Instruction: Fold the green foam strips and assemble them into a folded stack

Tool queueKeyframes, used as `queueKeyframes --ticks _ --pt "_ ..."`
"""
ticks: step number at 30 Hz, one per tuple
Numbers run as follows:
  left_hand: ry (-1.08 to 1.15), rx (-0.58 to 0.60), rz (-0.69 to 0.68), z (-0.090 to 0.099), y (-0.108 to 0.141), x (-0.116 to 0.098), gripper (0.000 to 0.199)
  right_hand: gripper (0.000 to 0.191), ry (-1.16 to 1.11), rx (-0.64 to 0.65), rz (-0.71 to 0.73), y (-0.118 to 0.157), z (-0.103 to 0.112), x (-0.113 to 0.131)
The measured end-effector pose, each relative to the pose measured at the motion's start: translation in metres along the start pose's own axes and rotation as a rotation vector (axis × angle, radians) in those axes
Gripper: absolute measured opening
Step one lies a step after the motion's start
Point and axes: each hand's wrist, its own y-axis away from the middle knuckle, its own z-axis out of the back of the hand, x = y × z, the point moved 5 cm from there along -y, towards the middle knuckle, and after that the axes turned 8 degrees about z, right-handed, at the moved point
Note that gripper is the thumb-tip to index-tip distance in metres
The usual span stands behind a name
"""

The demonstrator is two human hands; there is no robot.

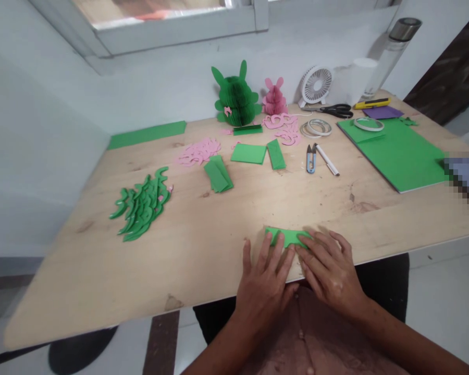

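A small green paper piece (287, 236) lies flat on the wooden table (172, 260) near its front edge. My left hand (263, 276) rests over its left part, fingers spread and fingertips on the paper. On its right end lie the fingers of my right hand (332, 268), stretched out and slightly apart. Beyond my hands are a stack of green strips (219, 174), a green rectangle (248, 153) and a narrower green piece (276, 154). Blue snips (311, 159) lie beside a white pen (327, 160).
Green cutouts (144, 205) are heaped at left, pink cutouts (200, 151) behind them. Green (237, 99) and pink (274, 98) paper figures stand by the wall. Tape rolls (316, 128), black scissors (336, 110), a fan (316, 84) and green sheets (402, 156) are at right.
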Motion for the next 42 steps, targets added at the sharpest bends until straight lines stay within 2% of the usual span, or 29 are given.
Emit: queueKeyframes --ticks 8,30,34,42 --pt "-0.004 0.006 -0.001 0.000 0.000 0.001 0.054 0.022 0.002 0.012 0.034 -0.002 -0.001 0.000" --pt "-0.033 -0.022 -0.008 0.000 0.002 0.002 0.059 0.024 0.003 0.024 0.049 0.000 -0.007 -0.003" --pt "-0.039 -0.011 0.019 0.004 0.005 0.011 0.061 0.024 -0.008 0.004 0.067 0.000 -0.006 -0.002" --pt "-0.085 0.013 0.086 0.017 0.014 0.046 0.066 0.025 -0.047 -0.014 0.064 0.001 -0.006 -0.003"
